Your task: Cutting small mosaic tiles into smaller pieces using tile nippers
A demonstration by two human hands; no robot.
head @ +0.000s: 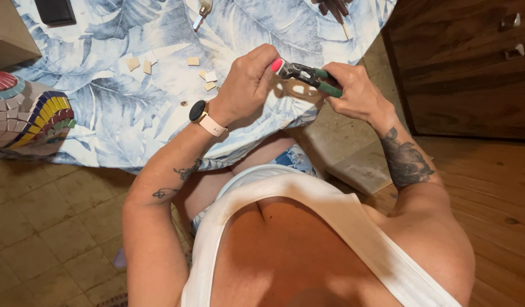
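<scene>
My right hand (356, 91) grips the green handles of a pair of tile nippers (308, 75) above the table's near edge. My left hand (248, 82) is closed at the nippers' metal jaws, with a pink thumbnail showing; whatever small piece it pinches there is hidden by the fingers. A watch on a pale strap (204, 116) sits on my left wrist. Several small beige tile pieces (208, 79) lie on the blue leaf-patterned tablecloth (120, 96) just left of my left hand.
A mosaic-covered object (26, 116) with coloured tile bands sits at the table's left edge. A dark flat device (55, 10) lies top left, a small tool (203, 11) at top centre. A dark wooden cabinet (467, 68) stands to the right, on a wooden floor.
</scene>
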